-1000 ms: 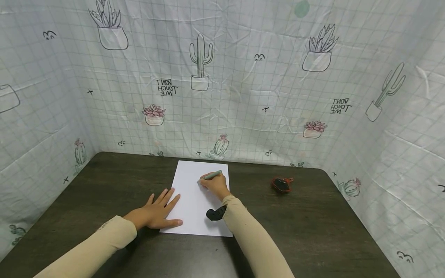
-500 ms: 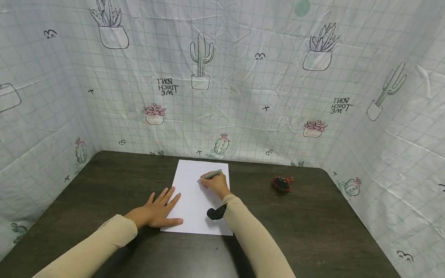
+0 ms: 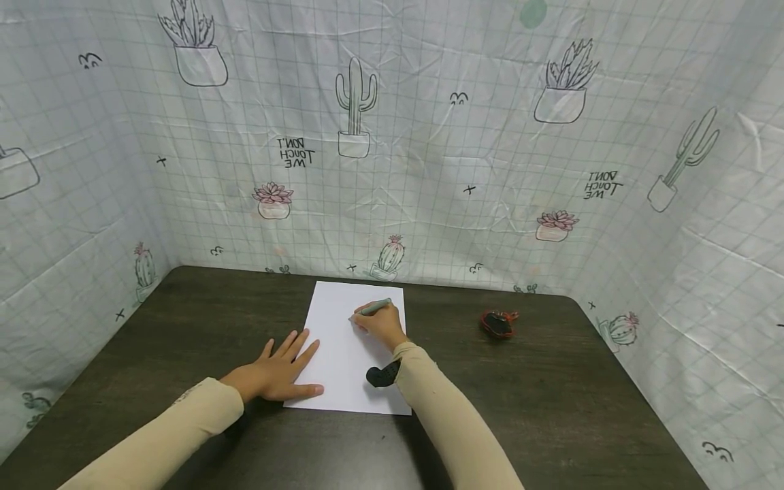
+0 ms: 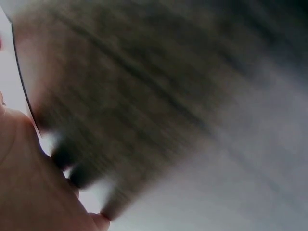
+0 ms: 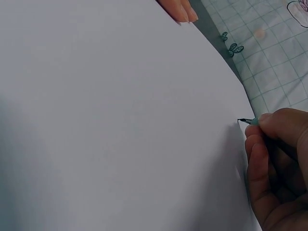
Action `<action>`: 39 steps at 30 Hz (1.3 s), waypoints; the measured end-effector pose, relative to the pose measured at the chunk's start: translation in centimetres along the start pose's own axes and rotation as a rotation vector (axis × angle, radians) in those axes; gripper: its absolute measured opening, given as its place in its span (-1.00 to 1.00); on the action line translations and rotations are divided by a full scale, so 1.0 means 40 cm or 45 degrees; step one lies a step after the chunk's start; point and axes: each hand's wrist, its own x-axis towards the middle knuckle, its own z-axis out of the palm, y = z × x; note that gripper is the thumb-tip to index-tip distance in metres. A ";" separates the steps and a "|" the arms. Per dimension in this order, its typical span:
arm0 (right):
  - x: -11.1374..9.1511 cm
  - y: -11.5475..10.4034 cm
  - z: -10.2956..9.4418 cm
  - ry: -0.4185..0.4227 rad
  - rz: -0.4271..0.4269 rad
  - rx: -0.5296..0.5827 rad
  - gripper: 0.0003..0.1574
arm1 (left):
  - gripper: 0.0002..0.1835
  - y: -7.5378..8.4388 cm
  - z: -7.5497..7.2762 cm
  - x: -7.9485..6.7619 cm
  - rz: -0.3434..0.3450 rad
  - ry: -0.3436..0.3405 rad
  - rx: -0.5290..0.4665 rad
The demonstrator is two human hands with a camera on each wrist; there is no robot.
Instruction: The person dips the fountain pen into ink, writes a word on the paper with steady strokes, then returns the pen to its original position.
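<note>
A white sheet of paper [image 3: 337, 367] lies on the dark table. My left hand [image 3: 278, 374] rests flat on its lower left edge, fingers spread and thumb reaching onto the sheet. Over the upper right part of the paper, my right hand [image 3: 386, 328] grips a grey-green pen [image 3: 377, 306] between curled fingers and thumb. In the right wrist view the dark pen tip [image 5: 244, 120] points at the paper, at or very near its surface; no mark on the sheet can be made out. The left wrist view shows part of the left hand [image 4: 33, 187] beside the blurred tabletop.
A small black object with orange edging [image 3: 499, 324] lies on the table [image 3: 551, 408], right of the paper. A black rounded device [image 3: 382, 375] sticks out from the right wrist. A grid-patterned cloth with cactus drawings [image 3: 416, 170] hangs behind and on both sides.
The head view has shifted very slightly. Both hands, the pen and the paper keep practically the same places.
</note>
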 end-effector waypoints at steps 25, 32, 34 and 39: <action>-0.004 0.015 -0.023 0.006 -0.017 -0.003 -0.89 | 0.12 0.000 0.003 -0.001 0.002 0.020 -0.022; -0.006 0.023 -0.030 0.014 -0.003 -0.017 -0.88 | 0.10 0.017 -0.019 -0.025 0.069 0.003 -0.094; -0.006 0.025 -0.034 0.014 -0.005 -0.018 -0.89 | 0.08 0.017 -0.021 -0.028 0.086 0.010 -0.108; -0.007 0.026 -0.043 0.018 0.005 -0.034 -0.88 | 0.10 0.018 -0.022 -0.025 0.051 -0.003 -0.070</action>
